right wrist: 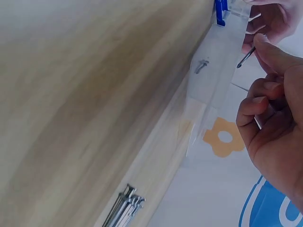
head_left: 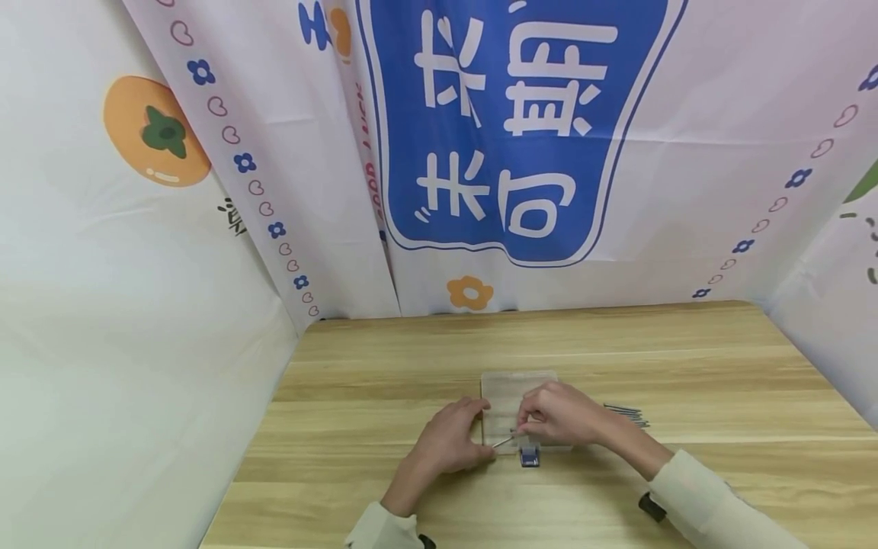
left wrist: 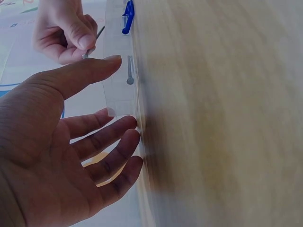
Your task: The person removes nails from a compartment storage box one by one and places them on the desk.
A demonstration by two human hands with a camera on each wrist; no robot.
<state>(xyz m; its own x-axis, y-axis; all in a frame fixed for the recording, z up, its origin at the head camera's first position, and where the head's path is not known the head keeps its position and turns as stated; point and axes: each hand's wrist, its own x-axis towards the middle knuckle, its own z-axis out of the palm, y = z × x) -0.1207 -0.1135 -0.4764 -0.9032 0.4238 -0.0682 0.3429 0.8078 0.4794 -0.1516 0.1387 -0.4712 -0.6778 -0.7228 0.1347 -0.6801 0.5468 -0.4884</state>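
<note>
A clear plastic box (head_left: 499,389) lies on the table between my hands, with a blue latch (head_left: 529,457) at its near edge. My right hand (head_left: 559,414) is over the box and pinches a thin metal nail (left wrist: 101,32) between thumb and fingers. Another nail (left wrist: 130,68) shows through the box's clear wall in the left wrist view. My left hand (head_left: 449,438) rests at the box's left side, fingers loosely spread and thumb near the front corner. In the right wrist view, small metal pieces (right wrist: 201,66) show through the box.
Several loose nails (head_left: 626,414) lie in a bunch on the wooden table (head_left: 357,427), right of the box behind my right forearm. Printed white cloth (head_left: 329,191) hangs along the table's back and sides.
</note>
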